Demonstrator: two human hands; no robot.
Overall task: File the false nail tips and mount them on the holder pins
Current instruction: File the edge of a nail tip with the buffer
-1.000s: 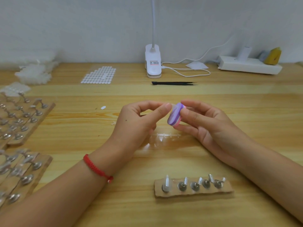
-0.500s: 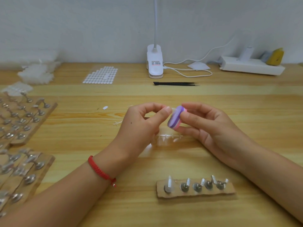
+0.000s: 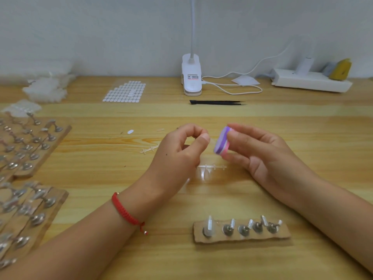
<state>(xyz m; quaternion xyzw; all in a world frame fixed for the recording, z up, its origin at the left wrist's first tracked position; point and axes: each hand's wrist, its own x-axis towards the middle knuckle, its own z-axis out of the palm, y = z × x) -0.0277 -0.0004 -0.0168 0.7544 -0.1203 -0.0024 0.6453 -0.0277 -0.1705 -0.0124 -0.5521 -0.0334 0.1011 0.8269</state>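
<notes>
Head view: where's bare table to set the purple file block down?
Best: the wide bare strip right of the right hand, between tweezers and power strip behind and the forearm in front. Also bare: front centre, between the left forearm and the cardboard pin holder. Crowded: the left edge with pin boards; clear sprues between and left of the hands.

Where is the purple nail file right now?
The purple nail file is mid-frame in the head view, gripped by the right hand, just right of the left hand, which pinches a clear nail tip.
</notes>
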